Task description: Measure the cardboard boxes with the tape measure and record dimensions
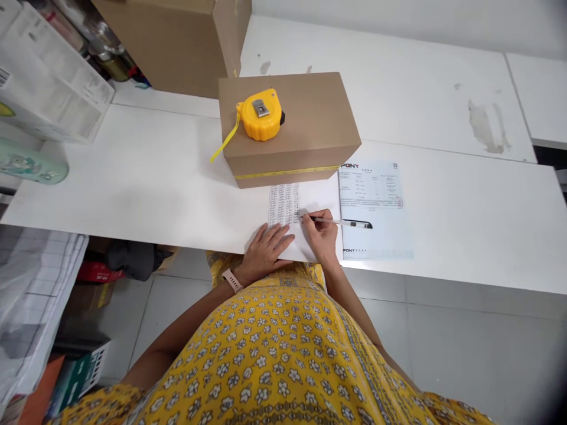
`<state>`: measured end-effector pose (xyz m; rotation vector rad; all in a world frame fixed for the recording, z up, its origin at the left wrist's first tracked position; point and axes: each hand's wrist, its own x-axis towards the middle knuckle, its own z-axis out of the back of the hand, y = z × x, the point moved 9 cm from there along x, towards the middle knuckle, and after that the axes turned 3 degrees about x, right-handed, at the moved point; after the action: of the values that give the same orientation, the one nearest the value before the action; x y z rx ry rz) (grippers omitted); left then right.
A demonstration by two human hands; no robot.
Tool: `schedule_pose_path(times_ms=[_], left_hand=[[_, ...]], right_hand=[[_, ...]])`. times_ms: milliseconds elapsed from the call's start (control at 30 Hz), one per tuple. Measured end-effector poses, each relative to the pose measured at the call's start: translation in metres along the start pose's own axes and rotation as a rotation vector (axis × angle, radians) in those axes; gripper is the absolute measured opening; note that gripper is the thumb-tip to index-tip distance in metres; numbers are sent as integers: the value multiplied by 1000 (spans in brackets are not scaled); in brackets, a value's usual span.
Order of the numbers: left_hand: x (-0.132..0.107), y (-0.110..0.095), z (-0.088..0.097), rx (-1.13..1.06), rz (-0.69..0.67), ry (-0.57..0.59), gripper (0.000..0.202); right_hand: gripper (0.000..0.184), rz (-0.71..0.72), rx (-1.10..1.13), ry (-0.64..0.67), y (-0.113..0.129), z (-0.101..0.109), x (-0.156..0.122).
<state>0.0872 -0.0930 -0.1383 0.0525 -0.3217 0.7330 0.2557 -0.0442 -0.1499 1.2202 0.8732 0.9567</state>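
Note:
My right hand [322, 235] is closed around a pen [336, 222], its tip touching a white sheet [305, 203] covered with rows of small writing. My left hand [266, 248] lies flat on the lower left part of that sheet, fingers spread, a pale watch on the wrist. Just beyond the sheet stands a brown cardboard box [310, 127] with a yellow tape measure [260, 114] on top; its yellow tape hangs off the box's left side and runs along the front face.
A printed light-blue form [376, 206] lies right of the sheet on the white table [465, 200]. A larger cardboard box [177, 41] stands at the back left, beside a white printed carton [48, 77] and a green bottle [31, 165]. Clutter fills the floor at left.

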Motion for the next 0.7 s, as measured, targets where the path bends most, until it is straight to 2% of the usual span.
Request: schedule_pose_path(times_ms=[167, 700], left_hand=[[1, -1, -1, 8, -6, -16, 69], [0, -1, 0, 0, -9, -62, 69]], right_hand=[[28, 44, -50, -70, 4, 4, -1], [25, 100, -167, -11, 3, -1, -1]])
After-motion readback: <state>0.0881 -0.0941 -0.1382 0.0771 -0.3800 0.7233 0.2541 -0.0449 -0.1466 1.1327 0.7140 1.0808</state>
